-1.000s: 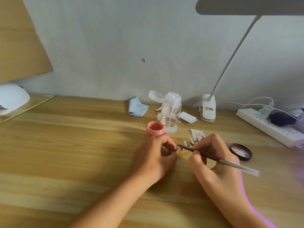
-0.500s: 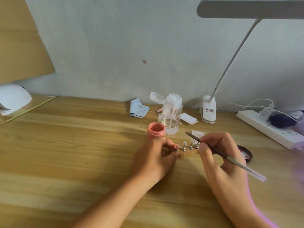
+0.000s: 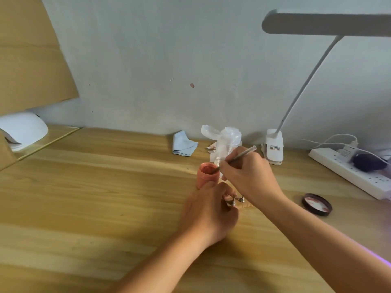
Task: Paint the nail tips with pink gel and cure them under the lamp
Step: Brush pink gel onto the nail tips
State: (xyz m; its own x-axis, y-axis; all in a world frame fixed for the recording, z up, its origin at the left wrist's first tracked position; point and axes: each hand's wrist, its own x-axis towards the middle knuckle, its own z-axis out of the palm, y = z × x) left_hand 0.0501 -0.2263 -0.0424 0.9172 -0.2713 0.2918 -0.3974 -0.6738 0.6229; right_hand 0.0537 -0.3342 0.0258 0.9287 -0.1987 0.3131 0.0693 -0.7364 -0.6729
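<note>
Pale blue-grey wall behind, wooden bench (image 3: 84, 197) below. On my feed the pink gel jar (image 3: 207, 175) stands open near the middle of it, so I take every place from that jar. The right hand (image 3: 249, 176) grips a thin brush (image 3: 239, 155) like a pen, with its bristle end dipped into the jar's mouth and its pale handle slanting up to the right. Just in front of the jar the left hand (image 3: 211, 210) rests on the bench, fingers curled round the end of a nail-tip holder (image 3: 237, 200). Two small metal studs show beside its fingertips; the tips themselves are too blurred for me to judge. Right behind the jar stands a clear pump bottle (image 3: 229, 140) with its cap flipped open. Behind and to the left lies a folded blue cloth (image 3: 184, 144). Behind and to the right is the white clip base of a desk lamp (image 3: 274, 148), its label in red and dark print that I cannot read. Well to the right lies a dark jar lid (image 3: 316, 204), with a white power strip (image 3: 349, 172) beyond it. Far to the left sits the white curing lamp (image 3: 23, 129).
</note>
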